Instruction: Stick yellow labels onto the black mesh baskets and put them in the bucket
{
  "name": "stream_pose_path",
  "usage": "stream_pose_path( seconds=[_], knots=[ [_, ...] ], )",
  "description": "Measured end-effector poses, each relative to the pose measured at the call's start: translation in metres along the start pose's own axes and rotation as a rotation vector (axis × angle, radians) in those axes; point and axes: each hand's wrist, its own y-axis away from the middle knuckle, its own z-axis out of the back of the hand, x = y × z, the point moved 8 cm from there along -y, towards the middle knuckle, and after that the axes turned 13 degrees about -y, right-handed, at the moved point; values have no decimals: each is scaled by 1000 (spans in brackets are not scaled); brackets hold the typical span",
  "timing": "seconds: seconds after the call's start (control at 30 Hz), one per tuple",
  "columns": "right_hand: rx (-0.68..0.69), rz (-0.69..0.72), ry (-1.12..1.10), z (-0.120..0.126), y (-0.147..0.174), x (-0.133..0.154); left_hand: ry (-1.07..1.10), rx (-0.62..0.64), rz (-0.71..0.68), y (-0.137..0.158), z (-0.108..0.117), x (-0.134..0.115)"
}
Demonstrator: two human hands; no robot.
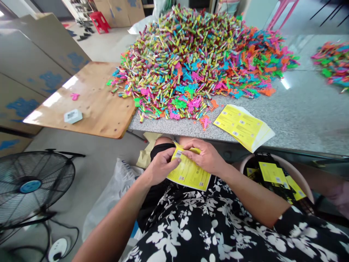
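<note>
Over my lap is a yellow printed label sheet (188,171) with barcodes and small text. My left hand (163,165) grips its left edge, thumb lying on top. At the upper right edge my right hand (204,155) pinches the same sheet, with thumb and fingers near the barcode. Both hands are closed on the paper, close together. A stack of similar yellow label sheets (242,125) lies fanned on the grey speckled table (297,116), to the right. The bin (305,182) below holds black items bearing yellow labels (269,173).
A large heap of small colourful tubes (174,54) and plastic toy pieces (253,62) covers the table's far part. On a wooden board (103,98) lie a white box (73,116) and a pink piece (74,96). A black fan (29,185) stands left, near cardboard boxes (32,72).
</note>
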Motion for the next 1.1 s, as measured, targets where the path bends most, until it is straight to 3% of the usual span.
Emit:
stream_pose_path(
  seconds=[0.17, 0.33, 0.43, 0.77, 0.93, 1.1],
  knots=[
    [-10, -17, -65, 6, -2, 1, -11, 33, 29, 3, -3, -2],
    [-1, 99, 74, -4, 1, 7, -245, -50, -47, 1, 3, -4],
    [9, 127, 72, -9, 2, 8, -281, -54, -62, 0, 4, -3],
    [62, -177, -216, -4, 2, -15, -164, 54, -13, 3, -6, -3],
    [-134, -287, -464, 13, -2, -41, -114, 64, 36, 11, 6, 0],
    [-327, -309, -657, 50, -9, -54, -131, -25, 130, 29, 48, 18]
  ],
)
